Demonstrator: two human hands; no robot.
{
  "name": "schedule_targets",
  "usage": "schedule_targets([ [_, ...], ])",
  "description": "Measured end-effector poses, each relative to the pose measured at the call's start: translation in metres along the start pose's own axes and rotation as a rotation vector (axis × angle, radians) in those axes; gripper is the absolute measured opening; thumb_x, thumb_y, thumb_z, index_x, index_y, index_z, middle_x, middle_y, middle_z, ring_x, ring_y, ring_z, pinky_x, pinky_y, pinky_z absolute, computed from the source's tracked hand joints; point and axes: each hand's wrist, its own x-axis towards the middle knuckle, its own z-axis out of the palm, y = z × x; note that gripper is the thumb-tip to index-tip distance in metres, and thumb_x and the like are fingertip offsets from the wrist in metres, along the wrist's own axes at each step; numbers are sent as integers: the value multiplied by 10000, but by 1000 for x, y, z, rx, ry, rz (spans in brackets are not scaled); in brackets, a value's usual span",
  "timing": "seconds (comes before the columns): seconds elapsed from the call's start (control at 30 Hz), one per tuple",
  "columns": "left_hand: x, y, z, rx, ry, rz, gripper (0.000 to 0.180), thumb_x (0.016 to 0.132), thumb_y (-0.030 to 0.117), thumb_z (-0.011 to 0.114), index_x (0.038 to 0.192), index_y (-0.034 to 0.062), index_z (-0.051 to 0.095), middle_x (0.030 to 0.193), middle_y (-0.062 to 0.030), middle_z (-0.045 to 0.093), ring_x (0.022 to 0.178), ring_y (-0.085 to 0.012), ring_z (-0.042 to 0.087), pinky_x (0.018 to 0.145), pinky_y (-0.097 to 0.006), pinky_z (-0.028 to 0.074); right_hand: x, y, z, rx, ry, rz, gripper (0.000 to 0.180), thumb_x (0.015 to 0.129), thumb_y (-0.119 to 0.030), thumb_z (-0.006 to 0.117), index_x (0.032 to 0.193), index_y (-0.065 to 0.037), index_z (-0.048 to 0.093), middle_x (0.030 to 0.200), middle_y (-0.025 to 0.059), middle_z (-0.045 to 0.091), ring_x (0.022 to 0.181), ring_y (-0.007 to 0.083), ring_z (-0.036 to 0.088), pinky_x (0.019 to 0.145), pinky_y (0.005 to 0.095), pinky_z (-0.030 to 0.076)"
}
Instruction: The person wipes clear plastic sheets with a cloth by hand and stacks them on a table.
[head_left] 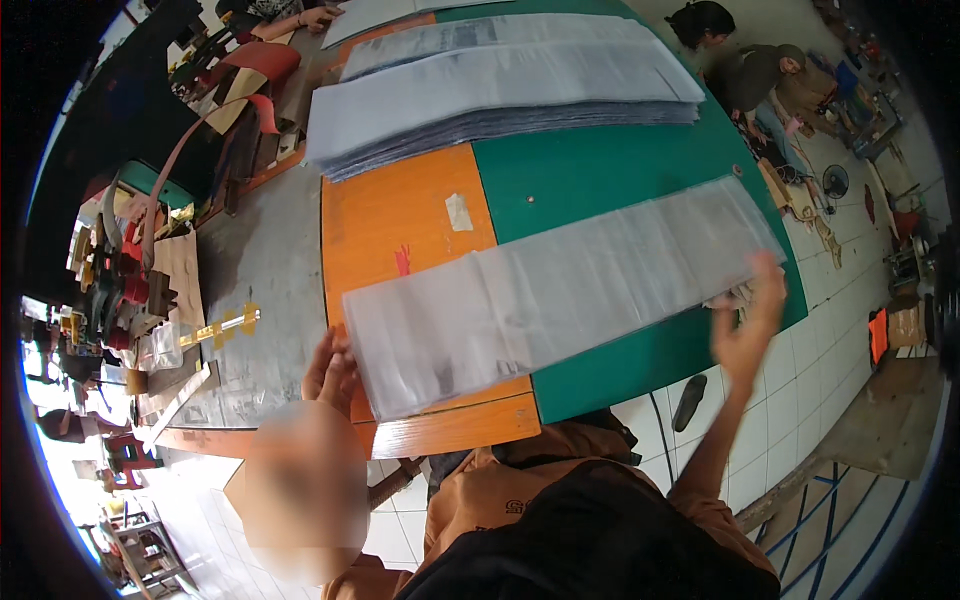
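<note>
A long, thin stack of clear plastic sheets [540, 300] lies slantwise across the table before me. At its left end, my left hand [332, 368] has its fingers loosely bent against the short edge, apart from one another; a blurred patch covers the wrist. Over by the right end is my right hand [750, 325], thumb and fingers spread, the fingertips close to the sheets' corner. A crumpled pale cloth-like piece [738, 298] shows between that thumb and the fingers, partly under the sheets' edge; whether the hand touches it is unclear.
A thicker pile of plastic sheets [500, 95] lies farther back on the orange and green table [620, 370]. A grey worktop [265, 330] with yellow tape adjoins at left, beside tools and machines. Other people [765, 75] sit at the far right; another person's hand [320, 17] is at the far left.
</note>
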Motion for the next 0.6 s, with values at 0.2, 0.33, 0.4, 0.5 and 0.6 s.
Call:
schedule_targets([
  [0.2,9,-13,39,428,-72,148,350,895,146,493,1183,-22,385,719,-30,530,599,-71,469,488,-219,372,2,71,-10,6,-135,386,581,701,17,531,1267,-14,401,1245,181,466,1113,266,471,960,326,339],
  [0.33,9,-13,29,621,-140,243,294,881,132,513,1109,-23,410,594,-35,489,488,-81,408,438,-247,337,5,123,-37,145,46,335,515,722,31,504,1233,-13,453,1131,144,552,1058,227,515,926,316,370],
  [0.4,6,-11,21,679,-136,249,302,877,118,518,1121,-22,411,602,-41,502,492,-85,411,447,-248,343,4,143,-50,463,335,464,462,741,13,465,1203,-9,473,1106,140,555,1069,253,507,917,374,386],
  [0.5,1,0,10,786,-72,257,341,874,102,519,1169,-26,406,668,-60,550,545,-95,446,479,-248,370,21,134,-70,907,697,626,406,777,-32,397,1172,18,479,1111,153,533,1054,290,503,928,424,384],
  [0.6,-4,1,11,861,-53,282,374,866,121,530,1170,-44,388,642,-99,551,519,-149,473,485,-281,390,40,83,-81,1036,799,520,394,796,-96,374,1151,38,479,1136,170,507,1027,297,508,920,429,395],
])
